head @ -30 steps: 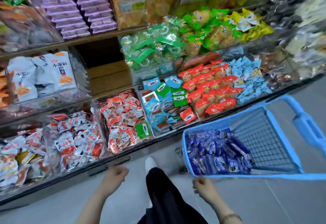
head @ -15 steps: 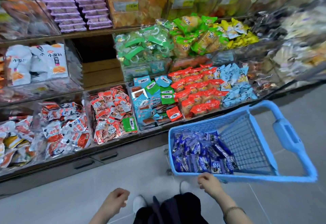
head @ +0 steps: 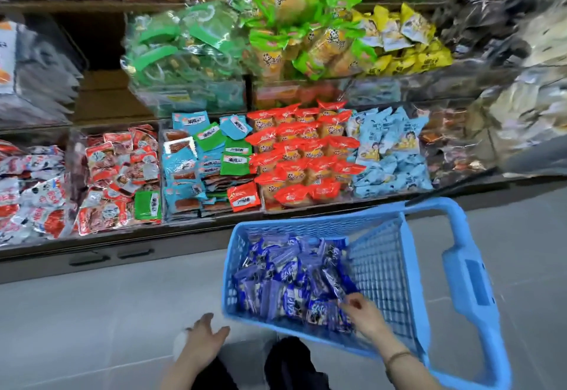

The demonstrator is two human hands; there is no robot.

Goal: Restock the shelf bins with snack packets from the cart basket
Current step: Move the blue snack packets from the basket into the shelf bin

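Observation:
A blue plastic cart basket (head: 322, 224) stands on the floor in front of the shelf. A heap of dark blue snack packets (head: 285, 279) fills its left half. My right hand (head: 365, 313) is inside the basket at the near right edge of the heap, its fingers curled onto a blue packet. My left hand (head: 202, 337) hovers just outside the basket's near left corner, fingers spread and holding nothing. The low shelf bins hold red packets (head: 303, 150), light blue packets (head: 389, 150) and teal and green flat packets (head: 196, 168).
The basket's thick blue handle (head: 472, 276) juts out to the right. A bare wooden shelf bay (head: 107, 95) opens at upper left, beside a bin of green packets (head: 184, 52). Grey floor tiles (head: 107, 313) lie to the left. My dark trouser legs show at the bottom.
My right hand went from the basket's near rim into the heap of blue packets. My left hand rose toward the basket's corner and spread open. The view moved closer to the shelf.

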